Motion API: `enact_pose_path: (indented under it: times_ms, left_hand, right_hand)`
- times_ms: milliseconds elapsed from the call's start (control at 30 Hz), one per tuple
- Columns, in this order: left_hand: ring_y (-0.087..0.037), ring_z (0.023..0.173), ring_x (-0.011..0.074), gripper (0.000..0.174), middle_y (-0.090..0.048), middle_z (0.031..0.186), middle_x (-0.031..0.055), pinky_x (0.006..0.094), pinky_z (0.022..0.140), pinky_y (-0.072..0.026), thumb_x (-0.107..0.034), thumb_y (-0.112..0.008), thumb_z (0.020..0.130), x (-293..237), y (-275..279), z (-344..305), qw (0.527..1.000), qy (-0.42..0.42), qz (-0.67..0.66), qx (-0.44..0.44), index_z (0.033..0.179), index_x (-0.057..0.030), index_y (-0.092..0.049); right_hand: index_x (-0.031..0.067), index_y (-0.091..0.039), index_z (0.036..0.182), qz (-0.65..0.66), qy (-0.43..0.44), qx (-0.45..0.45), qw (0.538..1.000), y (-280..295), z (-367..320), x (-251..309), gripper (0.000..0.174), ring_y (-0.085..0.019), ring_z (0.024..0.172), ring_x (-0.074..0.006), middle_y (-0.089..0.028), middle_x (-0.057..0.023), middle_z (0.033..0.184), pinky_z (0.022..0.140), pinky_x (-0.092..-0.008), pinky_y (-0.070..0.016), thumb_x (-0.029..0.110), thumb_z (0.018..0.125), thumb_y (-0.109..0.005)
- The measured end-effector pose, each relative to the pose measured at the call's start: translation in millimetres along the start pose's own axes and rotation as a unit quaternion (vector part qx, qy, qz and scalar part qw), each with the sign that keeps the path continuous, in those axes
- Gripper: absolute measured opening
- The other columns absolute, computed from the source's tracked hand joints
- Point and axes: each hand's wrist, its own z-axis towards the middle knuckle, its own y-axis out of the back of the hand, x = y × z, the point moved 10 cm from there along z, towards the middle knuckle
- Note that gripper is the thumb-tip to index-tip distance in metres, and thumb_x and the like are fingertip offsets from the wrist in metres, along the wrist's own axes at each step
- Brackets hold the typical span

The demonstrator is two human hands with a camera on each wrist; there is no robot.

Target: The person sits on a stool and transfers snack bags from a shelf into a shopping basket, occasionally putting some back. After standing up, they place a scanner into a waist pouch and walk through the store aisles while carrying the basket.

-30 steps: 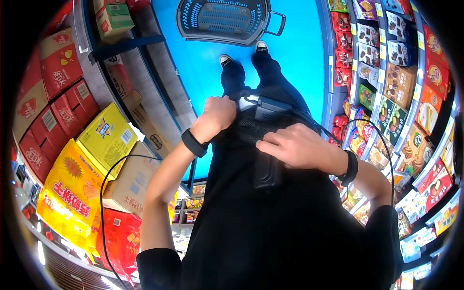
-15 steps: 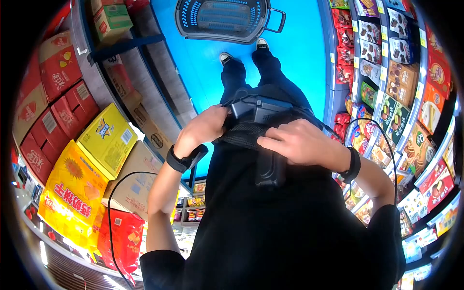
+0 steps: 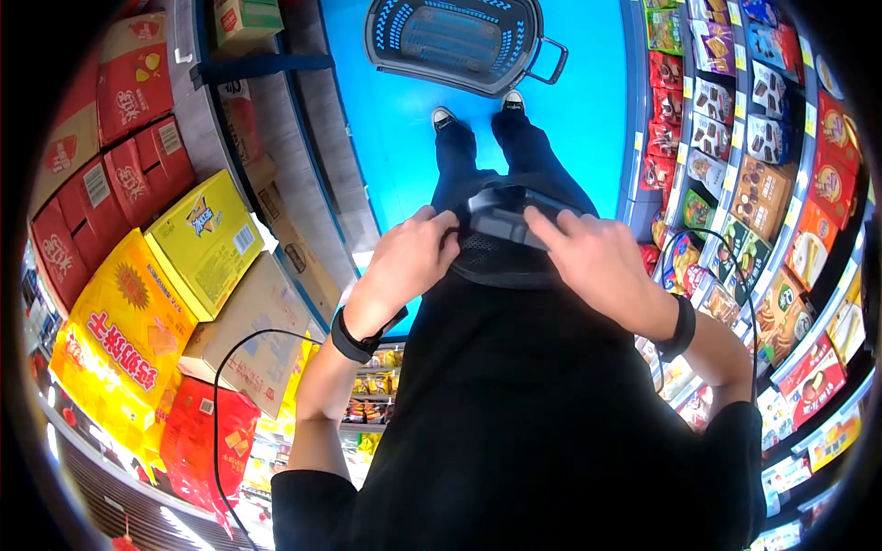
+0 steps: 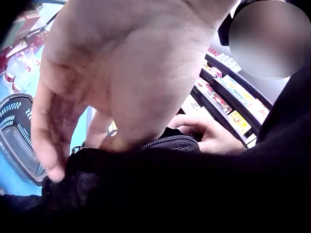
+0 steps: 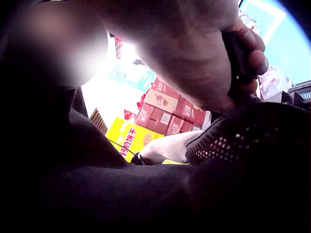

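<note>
A black mesh waist bag (image 3: 491, 262) with a zipped rim (image 4: 172, 141) sits across the front of the person's waist. The left hand (image 3: 411, 260) grips its left edge, fingers outside and thumb over the rim in the left wrist view. At the bag's opening, the right hand (image 3: 602, 266) holds a black boxy device (image 5: 238, 63), its fingers curled round it in the right wrist view. In the head view that device is blurred and overlaps the bag's top. The inside of the bag is mostly hidden.
A dark shopping basket (image 3: 450, 78) stands on the blue floor (image 3: 579, 138) before the shoes. Stacked cartons (image 3: 202, 243) and yellow snack bags (image 3: 124, 344) line the left shelf; packaged snacks (image 3: 712, 133) fill the right shelves. Thin black cables (image 3: 217, 413) loop beside both arms.
The right hand has moved forward from the bag's near side to its opening. The black device that hung near the belly is gone from there. The left hand has shifted along the bag's left edge.
</note>
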Motion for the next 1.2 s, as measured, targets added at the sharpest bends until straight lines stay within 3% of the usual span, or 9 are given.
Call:
enact_pose_path:
  times_ms: [267,400,500,600,700,833,933,967,1200]
  left_hand:
    - [-0.054,0.069,0.0327,0.014,-0.053,0.078,0.0159,0.0396,0.061,-0.0415,-0.013,-0.051,0.085,19,-8,-3,0.983,-0.102,-0.148,0.027,0.087,0.0009,-0.052]
    - [-0.054,0.064,0.03,0.013,-0.053,0.068,0.014,0.0394,0.056,-0.0389,-0.014,-0.054,0.084,23,-8,8,0.986,-0.081,-0.143,0.006,0.084,-0.0013,-0.051]
    - [-0.054,0.058,0.0269,0.021,-0.055,0.06,0.01,0.0396,0.053,-0.0397,-0.023,-0.06,0.081,32,-3,16,0.985,-0.006,-0.171,0.003,0.091,-0.0046,-0.058]
    - [-0.057,0.064,0.0277,0.021,-0.058,0.065,0.0093,0.0382,0.056,-0.0429,-0.023,-0.061,0.081,24,6,27,0.989,-0.106,-0.087,-0.056,0.093,-0.0059,-0.063]
    - [-0.059,0.074,0.0301,0.02,-0.059,0.074,0.0102,0.0378,0.064,-0.0458,-0.021,-0.061,0.08,19,10,36,0.985,-0.143,-0.052,-0.082,0.09,-0.0049,-0.065]
    - [-0.058,0.074,0.0323,0.017,-0.059,0.079,0.0112,0.0389,0.064,-0.0462,-0.016,-0.06,0.075,16,5,45,0.982,-0.168,-0.06,-0.059,0.086,-0.0027,-0.063]
    - [-0.058,0.071,0.0315,0.015,-0.058,0.078,0.0109,0.0382,0.062,-0.0455,-0.014,-0.061,0.073,19,13,40,0.981,-0.159,-0.092,-0.06,0.082,-0.0025,-0.06]
    - [-0.058,0.07,0.031,0.014,-0.058,0.077,0.0109,0.0377,0.061,-0.0451,-0.014,-0.061,0.072,18,20,35,0.975,-0.165,-0.121,-0.082,0.08,-0.0025,-0.059]
    - [-0.057,0.07,0.0301,0.01,-0.056,0.077,0.0106,0.0364,0.061,-0.0446,-0.011,-0.06,0.075,11,26,27,0.96,-0.202,-0.173,-0.083,0.081,-0.0037,-0.058]
  right_hand:
    - [0.0004,-0.058,0.112,-0.09,0.185,0.076,0.976,-35,32,63,0.036,-0.059,0.06,-0.0181,-0.056,-0.0076,0.071,0.053,-0.0279,-0.0462,0.016,0.08,-0.054]
    - [-0.0018,-0.06,0.101,0.069,0.178,0.101,0.976,-50,55,52,0.041,-0.061,0.062,-0.025,-0.059,-0.0131,0.075,0.056,-0.034,-0.0477,0.036,0.087,-0.051]
    - [-0.0015,-0.061,0.1,0.032,0.157,0.179,0.971,-79,66,52,0.041,-0.062,0.068,-0.0256,-0.058,-0.0178,0.086,0.057,-0.0344,-0.0485,0.036,0.087,-0.052]
    - [-0.006,-0.058,0.101,0.042,0.111,0.155,0.981,-80,70,56,0.043,-0.059,0.084,-0.0311,-0.055,-0.024,0.1,0.069,-0.0378,-0.0493,0.034,0.087,-0.051]
    - [-0.0184,-0.048,0.108,0.196,0.033,0.217,0.956,-87,65,47,0.052,-0.046,0.107,-0.0422,-0.048,-0.031,0.112,0.097,-0.0438,-0.035,0.028,0.084,-0.048]
    - [-0.0145,-0.044,0.113,0.184,0.089,0.087,0.975,-58,55,53,0.051,-0.044,0.113,-0.0399,-0.046,-0.0289,0.116,0.099,-0.0434,-0.0334,0.024,0.081,-0.056]
    - [-0.0056,-0.052,0.106,0.178,0.088,0.02,0.98,-9,54,57,0.043,-0.046,0.11,-0.0356,-0.048,-0.022,0.113,0.093,-0.0408,-0.0379,0.024,0.077,-0.063]
    - [0.0018,-0.056,0.097,0.123,0.089,0.025,0.988,-5,51,55,0.035,-0.052,0.096,-0.0291,-0.051,-0.014,0.1,0.081,-0.0369,-0.0428,0.027,0.075,-0.067]
    - [0.003,-0.055,0.089,0.032,0.095,-0.029,0.995,-31,56,65,0.022,-0.054,0.077,-0.0205,-0.049,-0.0075,0.083,0.064,-0.031,-0.0447,0.022,0.079,-0.062]
